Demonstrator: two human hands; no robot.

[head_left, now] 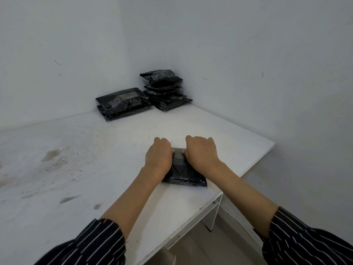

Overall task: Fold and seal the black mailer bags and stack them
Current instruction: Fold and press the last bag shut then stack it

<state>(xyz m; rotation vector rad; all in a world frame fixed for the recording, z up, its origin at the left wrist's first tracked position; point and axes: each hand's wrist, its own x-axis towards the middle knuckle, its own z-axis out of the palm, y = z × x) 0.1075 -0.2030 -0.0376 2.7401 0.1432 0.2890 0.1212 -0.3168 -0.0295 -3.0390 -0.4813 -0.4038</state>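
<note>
Mailer bag (184, 175) gripped by curled left hand (158, 155); curled right hand (201, 153) grips it too

a white table (210, 123) (stained and scuffed toward its left side) stands in the corner of two pale grey, lightly marked walls (248, 44), beige floor (210, 251) showing beneath.

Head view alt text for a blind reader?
Left hand and right hand grip the far end of a black bag on a white table. A low stack and a taller stack of bags sit in its far corner.
</note>
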